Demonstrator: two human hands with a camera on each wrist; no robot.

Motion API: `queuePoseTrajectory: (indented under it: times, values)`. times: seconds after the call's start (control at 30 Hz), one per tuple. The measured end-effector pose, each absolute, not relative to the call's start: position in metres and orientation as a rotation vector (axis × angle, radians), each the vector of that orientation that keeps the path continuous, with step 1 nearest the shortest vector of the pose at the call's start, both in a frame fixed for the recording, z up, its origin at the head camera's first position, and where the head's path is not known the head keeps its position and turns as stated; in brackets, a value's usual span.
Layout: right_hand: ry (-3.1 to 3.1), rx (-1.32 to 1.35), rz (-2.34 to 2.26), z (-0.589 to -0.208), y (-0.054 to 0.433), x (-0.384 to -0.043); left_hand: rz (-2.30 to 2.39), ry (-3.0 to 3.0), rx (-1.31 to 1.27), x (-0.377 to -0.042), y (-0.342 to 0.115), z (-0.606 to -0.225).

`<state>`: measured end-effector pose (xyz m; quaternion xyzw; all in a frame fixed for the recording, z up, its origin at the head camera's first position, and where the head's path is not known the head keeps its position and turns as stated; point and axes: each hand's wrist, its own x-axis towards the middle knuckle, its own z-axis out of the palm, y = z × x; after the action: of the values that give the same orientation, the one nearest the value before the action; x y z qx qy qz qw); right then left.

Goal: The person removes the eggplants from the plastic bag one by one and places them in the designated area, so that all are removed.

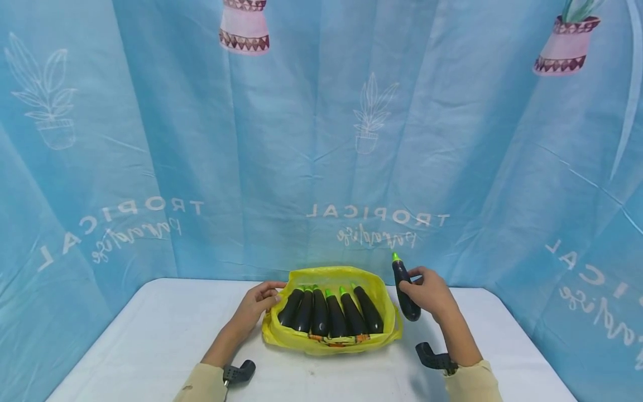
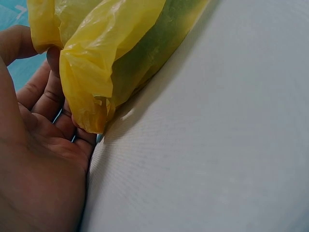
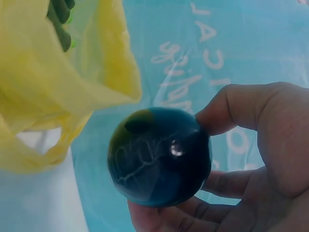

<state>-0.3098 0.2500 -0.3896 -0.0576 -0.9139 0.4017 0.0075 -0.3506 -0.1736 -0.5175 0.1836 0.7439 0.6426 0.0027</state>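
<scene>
A yellow plastic bag (image 1: 331, 349) lies with its mouth wide apart on the white table, and several dark eggplants (image 1: 320, 312) with green tips rest side by side in it. At the bag's left edge, my left hand (image 1: 253, 307) pinches the plastic between thumb and finger, as the bag (image 2: 91, 63) in the left wrist view shows. My right hand (image 1: 428, 290) grips another eggplant (image 1: 404, 290) just right of the bag, held above the table with its green tip up. The right wrist view shows this eggplant's round, shiny end (image 3: 159, 157) between thumb and fingers.
Behind the white table (image 1: 150, 335) hangs a blue curtain (image 1: 281, 167) with mirrored lettering and plant prints, and it wraps both sides. A loop handle (image 3: 53, 150) of the bag sticks out on its right side. Each wrist carries a black camera mount (image 1: 432, 357).
</scene>
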Motion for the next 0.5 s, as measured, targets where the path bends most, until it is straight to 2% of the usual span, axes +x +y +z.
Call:
queuePoseTrajectory:
  times: [0.5]
  values:
    - [-2.901, -0.241, 1.119, -0.418, 0.267, -0.324, 2.008, 2.344, 0.575, -0.352, -0.173, -0.519]
